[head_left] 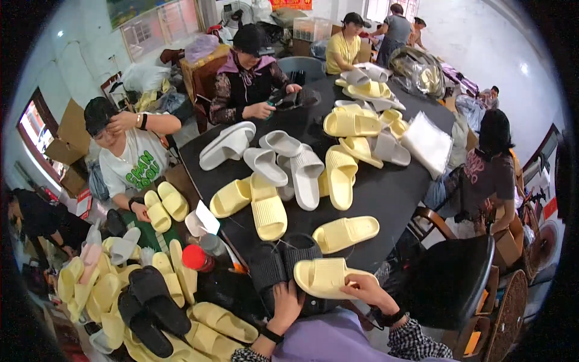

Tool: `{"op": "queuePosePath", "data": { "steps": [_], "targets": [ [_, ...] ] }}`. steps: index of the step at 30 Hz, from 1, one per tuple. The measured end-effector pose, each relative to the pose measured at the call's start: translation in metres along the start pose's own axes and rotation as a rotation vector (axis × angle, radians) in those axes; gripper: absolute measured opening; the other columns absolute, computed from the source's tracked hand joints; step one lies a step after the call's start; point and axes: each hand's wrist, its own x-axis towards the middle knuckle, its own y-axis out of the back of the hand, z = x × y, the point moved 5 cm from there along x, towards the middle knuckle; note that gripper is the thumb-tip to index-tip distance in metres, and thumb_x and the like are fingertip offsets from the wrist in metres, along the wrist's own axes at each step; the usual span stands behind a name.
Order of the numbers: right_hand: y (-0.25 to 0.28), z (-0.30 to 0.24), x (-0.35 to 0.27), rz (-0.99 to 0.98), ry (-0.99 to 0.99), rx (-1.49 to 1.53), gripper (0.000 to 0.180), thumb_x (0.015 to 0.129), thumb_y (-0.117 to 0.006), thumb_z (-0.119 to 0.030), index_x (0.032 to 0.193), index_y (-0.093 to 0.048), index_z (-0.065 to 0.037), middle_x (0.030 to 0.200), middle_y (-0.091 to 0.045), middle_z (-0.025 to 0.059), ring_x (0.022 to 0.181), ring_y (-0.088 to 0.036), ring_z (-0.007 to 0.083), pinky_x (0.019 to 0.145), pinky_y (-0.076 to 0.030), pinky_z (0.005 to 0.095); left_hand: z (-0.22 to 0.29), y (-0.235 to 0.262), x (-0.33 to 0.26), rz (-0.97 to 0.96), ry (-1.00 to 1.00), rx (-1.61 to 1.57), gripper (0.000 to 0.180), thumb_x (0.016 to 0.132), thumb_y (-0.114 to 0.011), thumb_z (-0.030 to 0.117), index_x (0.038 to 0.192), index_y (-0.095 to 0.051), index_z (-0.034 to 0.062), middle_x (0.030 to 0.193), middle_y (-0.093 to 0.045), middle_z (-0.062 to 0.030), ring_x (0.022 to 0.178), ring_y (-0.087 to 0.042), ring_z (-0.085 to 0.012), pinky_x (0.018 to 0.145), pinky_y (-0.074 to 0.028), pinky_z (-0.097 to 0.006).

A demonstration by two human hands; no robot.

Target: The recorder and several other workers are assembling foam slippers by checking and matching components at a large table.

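In my right hand is a pale yellow slide sandal, pinched at one end and held level just above my lap. Two black ribbed slide sandals lie side by side at the table's near edge: the left black slide and the right black slide, the latter partly covered by the yellow one. My left hand grips the near end of the left black slide, fingers over its top; the thumb is hard to make out. A single yellow slide rests on the table just beyond.
Yellow and grey slides spread across the black table. A slide heap lies at left, near a red-lidded jar. Clear plastic bags lie at right, above a black chair. Co-workers sit around the table.
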Motion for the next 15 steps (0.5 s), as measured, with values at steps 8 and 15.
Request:
{"op": "queuePosePath", "data": {
  "steps": [8,15],
  "targets": [
    [0.054,0.023,0.006,0.465,0.129,0.103,0.016,0.087,-0.063,-0.013,0.088,-0.056,0.001,0.072,-0.052,0.0044,0.06,-0.049,0.0093,0.052,-0.039,0.0252,0.021,0.05,-0.013,0.043,0.145,-0.174,0.043,0.084,-0.065,0.019,0.115,-0.052,-0.0078,0.097,-0.048,-0.0263,0.096,-0.047,-0.0435,0.085,-0.04,-0.049],
    [0.021,0.039,0.008,0.238,0.327,-0.335,0.016,0.082,-0.066,-0.015,0.088,-0.058,-0.002,0.084,-0.058,0.0145,0.072,-0.061,0.0321,0.062,-0.048,0.039,0.033,0.153,-0.029,0.399,0.28,-0.276,0.026,0.086,-0.059,0.011,0.104,-0.055,-0.0068,0.105,-0.05,-0.0282,0.095,-0.048,-0.0452,0.083,-0.04,-0.048]
  ]
}}
